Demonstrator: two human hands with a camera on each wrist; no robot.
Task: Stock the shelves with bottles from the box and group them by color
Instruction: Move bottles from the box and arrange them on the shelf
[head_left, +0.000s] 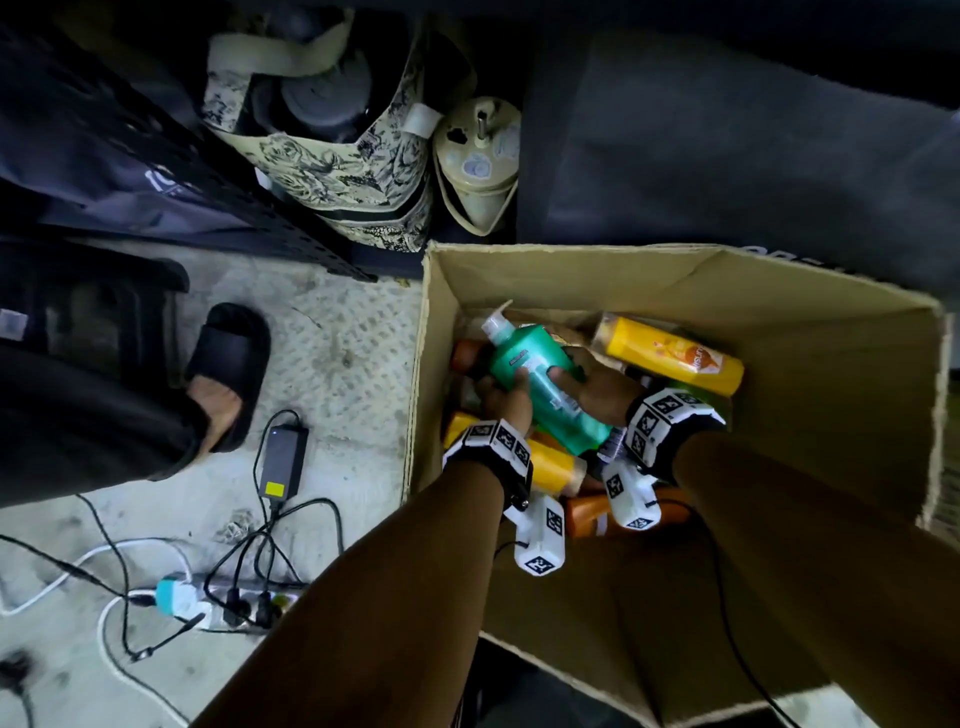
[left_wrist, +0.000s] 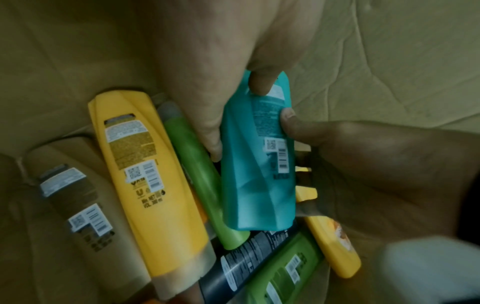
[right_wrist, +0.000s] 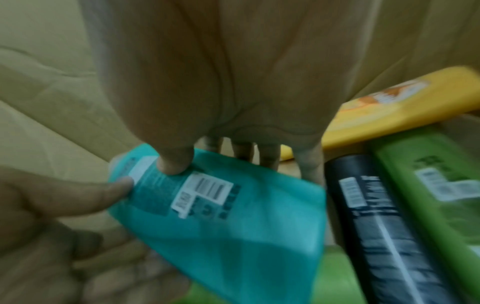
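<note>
An open cardboard box (head_left: 571, 280) on the floor holds several bottles lying loose. Both hands are inside it, on one teal bottle (head_left: 540, 384) with a white cap, tilted above the pile. My left hand (head_left: 511, 395) grips its left side, thumb on the label side of the teal bottle (left_wrist: 257, 185). My right hand (head_left: 576, 374) grips the right side, thumb pressed on the label of the teal bottle (right_wrist: 233, 236), its fingers behind. Around it lie yellow bottles (head_left: 675, 358), a green bottle (left_wrist: 200, 174), a black bottle (right_wrist: 376, 226) and an orange bottle (head_left: 587, 512).
Left of the box, on the concrete floor, are a power adapter (head_left: 283, 457), a power strip with tangled cables (head_left: 218, 603) and a person's sandalled foot (head_left: 228, 374). A black perforated shelf rail (head_left: 208, 182), a patterned bag (head_left: 332, 156) and dark fabric stand behind.
</note>
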